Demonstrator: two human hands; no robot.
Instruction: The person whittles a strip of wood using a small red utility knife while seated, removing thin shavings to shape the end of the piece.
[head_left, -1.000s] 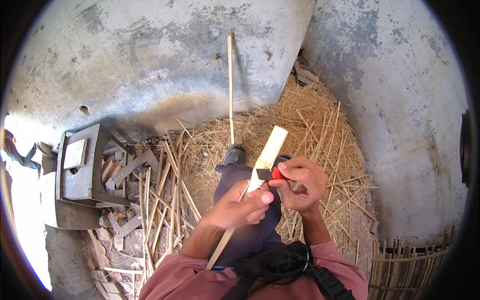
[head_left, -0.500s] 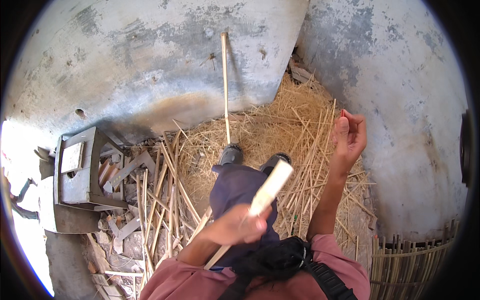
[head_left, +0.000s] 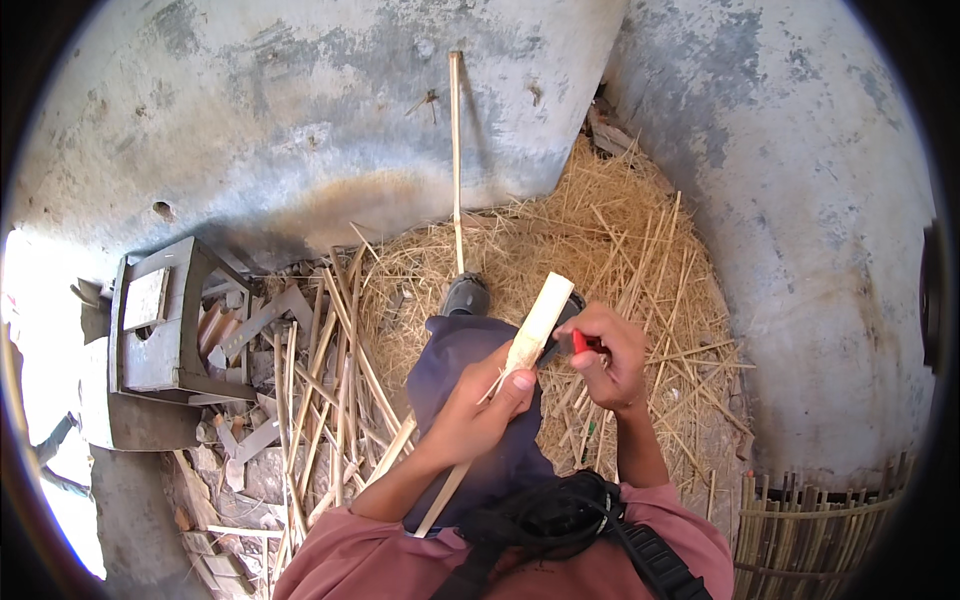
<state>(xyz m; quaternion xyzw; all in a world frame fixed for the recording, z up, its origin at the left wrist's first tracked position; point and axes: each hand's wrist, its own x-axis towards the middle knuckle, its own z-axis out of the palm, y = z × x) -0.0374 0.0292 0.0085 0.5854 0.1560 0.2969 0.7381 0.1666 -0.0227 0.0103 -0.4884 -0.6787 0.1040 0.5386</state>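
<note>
Left fingers (head_left: 521,382) grip the pale flat wooden strip (head_left: 546,306), likely light and stiff, sensibly below its broad end, right fingers (head_left: 600,322) a red-handled blade (head_left: 579,342).

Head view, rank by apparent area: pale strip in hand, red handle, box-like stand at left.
1. Box-like stand
2. Pale strip, in left hand
3. Red handle, in right hand

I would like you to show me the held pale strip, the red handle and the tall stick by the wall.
Pale strip (head_left: 542,317), head view: its broad upper end.
Red handle (head_left: 580,342), head view: its exposed part.
Tall stick (head_left: 457,160), head view: its middle.
</note>
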